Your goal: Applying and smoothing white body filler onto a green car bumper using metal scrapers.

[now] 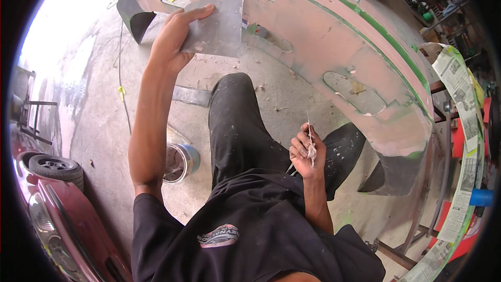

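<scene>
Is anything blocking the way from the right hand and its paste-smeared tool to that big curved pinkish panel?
Nothing visible does: between the right hand, gripping the thin tool, and the pinkish panel, only floor shows beneath. The grey sheet in the left hand is off to the left.

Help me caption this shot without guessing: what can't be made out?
All in the head view:
Left hand: most fingers, hidden behind the grey sheet.
Thin tool in the right hand: its full shape, as it shows nearly edge-on and smeared.
Can: how deep its contents go, hidden by its wall.
Pinkish panel: part of its upper side, cut off by the top edge.
</scene>
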{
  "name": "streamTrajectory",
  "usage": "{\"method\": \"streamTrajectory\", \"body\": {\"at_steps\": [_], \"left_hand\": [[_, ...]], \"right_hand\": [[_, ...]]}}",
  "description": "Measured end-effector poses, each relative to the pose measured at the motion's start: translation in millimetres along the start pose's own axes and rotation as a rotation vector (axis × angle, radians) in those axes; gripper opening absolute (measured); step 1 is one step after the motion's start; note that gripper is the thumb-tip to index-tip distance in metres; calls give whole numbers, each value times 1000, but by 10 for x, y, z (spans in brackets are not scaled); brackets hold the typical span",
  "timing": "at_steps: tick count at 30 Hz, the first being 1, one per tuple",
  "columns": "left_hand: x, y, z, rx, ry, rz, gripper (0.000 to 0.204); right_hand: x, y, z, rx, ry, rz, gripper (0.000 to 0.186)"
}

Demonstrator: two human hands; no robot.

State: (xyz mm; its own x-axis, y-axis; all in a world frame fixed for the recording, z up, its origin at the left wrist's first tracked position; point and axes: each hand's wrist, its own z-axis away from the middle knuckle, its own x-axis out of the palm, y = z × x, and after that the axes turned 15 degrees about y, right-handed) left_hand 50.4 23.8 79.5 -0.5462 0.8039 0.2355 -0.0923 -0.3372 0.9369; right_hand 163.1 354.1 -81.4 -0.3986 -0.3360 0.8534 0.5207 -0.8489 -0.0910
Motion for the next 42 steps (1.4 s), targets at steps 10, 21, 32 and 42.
{"method": "streamTrajectory", "body": {"at_steps": [10, 21, 32, 42], "left_hand": [[19, -17, -74, -133, -78, 164, 20], [77, 101, -8, -222, -8, 227, 19], [46, 98, 50, -1, 5, -77, 24], [-3, -751, 753, 25, -502, -581, 22]], "right_hand": [[-6, -31, -6, 17, -13, 2, 23], [-15, -39, -26, 1, -10, -18, 24], [-1, -50, -42, 34, -39, -2, 25], [170, -75, -65, -80, 185, 120, 28]]}}
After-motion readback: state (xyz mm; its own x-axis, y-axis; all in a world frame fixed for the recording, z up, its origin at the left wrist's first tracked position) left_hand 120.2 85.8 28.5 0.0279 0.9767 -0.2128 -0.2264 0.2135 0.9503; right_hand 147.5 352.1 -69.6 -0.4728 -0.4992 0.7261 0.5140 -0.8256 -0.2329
